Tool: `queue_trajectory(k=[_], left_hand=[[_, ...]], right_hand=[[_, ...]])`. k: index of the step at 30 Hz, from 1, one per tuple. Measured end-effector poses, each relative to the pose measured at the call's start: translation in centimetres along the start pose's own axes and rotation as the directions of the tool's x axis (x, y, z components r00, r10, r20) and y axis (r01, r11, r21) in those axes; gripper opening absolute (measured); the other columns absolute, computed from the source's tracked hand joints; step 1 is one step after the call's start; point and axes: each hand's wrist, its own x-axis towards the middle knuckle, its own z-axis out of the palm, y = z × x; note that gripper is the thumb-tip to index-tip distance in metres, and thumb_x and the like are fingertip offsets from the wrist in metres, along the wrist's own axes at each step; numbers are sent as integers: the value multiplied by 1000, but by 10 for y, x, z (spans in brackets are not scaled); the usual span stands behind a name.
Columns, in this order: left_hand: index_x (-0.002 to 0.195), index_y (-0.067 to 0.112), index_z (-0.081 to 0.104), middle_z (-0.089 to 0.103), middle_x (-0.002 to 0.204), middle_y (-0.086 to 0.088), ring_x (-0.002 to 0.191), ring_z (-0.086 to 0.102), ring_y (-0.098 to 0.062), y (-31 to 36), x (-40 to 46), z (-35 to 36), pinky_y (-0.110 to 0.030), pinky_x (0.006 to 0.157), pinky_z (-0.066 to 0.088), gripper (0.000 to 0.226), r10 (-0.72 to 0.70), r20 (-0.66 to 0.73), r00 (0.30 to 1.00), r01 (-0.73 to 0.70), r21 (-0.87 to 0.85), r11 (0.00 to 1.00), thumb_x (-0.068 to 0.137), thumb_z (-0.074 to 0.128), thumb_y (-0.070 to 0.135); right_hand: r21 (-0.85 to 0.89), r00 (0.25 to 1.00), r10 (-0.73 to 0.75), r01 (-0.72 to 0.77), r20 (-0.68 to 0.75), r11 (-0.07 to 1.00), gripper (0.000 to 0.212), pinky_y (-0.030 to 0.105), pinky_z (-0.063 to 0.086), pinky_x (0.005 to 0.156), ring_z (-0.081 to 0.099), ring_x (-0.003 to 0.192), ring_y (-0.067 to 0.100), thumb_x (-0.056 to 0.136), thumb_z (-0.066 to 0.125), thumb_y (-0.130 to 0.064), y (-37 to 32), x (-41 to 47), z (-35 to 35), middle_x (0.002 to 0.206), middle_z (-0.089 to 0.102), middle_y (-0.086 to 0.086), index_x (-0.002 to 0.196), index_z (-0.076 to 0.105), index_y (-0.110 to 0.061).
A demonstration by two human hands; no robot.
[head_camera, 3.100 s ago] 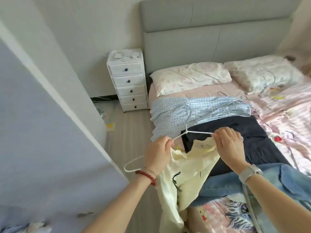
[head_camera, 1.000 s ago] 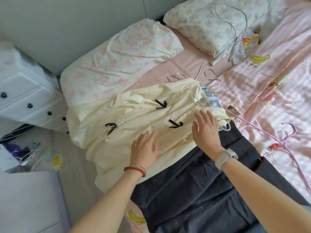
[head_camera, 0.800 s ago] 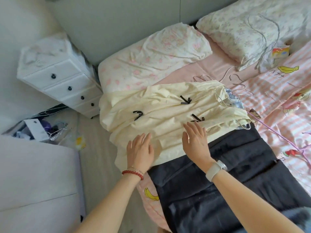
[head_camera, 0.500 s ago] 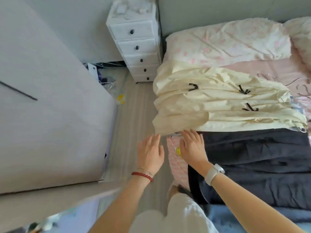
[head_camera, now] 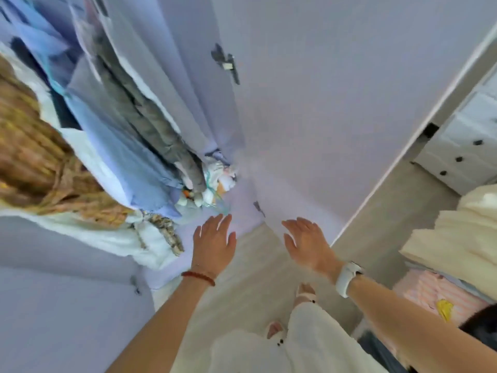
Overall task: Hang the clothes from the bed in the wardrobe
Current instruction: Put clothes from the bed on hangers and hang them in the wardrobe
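I face the open wardrobe point(head_camera: 309, 90), whose lilac door swings out ahead of me. Inside hang several garments: blue shirts point(head_camera: 115, 135), a grey one point(head_camera: 150, 117) and a brown patterned one point(head_camera: 32, 162). The pale yellow garment point(head_camera: 454, 238) lies on the bed at the far right. My left hand point(head_camera: 213, 244), with a red bead bracelet, is held out empty with straight fingers near the wardrobe's bottom. My right hand point(head_camera: 309, 243), with a white watch on the wrist, is also empty and spread, close to the door's lower corner.
A white drawer unit point(head_camera: 462, 146) stands at the upper right past the door. Pink striped bedding point(head_camera: 430, 294) shows under the yellow garment. Small items are piled on the wardrobe floor point(head_camera: 212, 181). My white trousers and slippered feet point(head_camera: 304, 292) stand on the pale floor.
I have turned from the bed to the wardrobe. Both hands left the yellow garment, which stays laid out on the bed, and now reach empty toward the wardrobe.
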Motion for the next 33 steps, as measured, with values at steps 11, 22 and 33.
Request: queue_trajectory(k=[11, 22, 33], left_hand=[[130, 11, 49, 46, 137, -11, 127, 40, -28, -155, 60, -119, -43, 102, 31, 40, -335, -413, 847, 239, -266, 934, 91, 51, 18], [119, 9, 59, 58, 124, -12, 120, 51, -28, -191, 194, -269, -49, 97, 37, 37, -9, -741, 671, 83, 62, 995, 85, 49, 21], [134, 15, 47, 44, 142, -2, 130, 41, -28, -208, 244, -264, -59, 103, 30, 54, -15, -585, 811, 157, 194, 968, 90, 29, 40]], right_hand=[[199, 930, -333, 359, -156, 912, 32, 36, 36, 93, 50, 112, 33, 92, 45, -13, -188, 203, -42, 118, 59, 15, 122, 54, -5], [573, 893, -174, 405, -415, 712, 28, 28, 43, 78, 56, 94, 30, 91, 50, -24, -312, 400, -128, 101, 59, 14, 109, 57, -4], [265, 918, -180, 283, -355, 922, 37, 41, 42, 87, 51, 107, 40, 93, 40, -14, -310, 472, -168, 126, 46, 22, 130, 42, -9]])
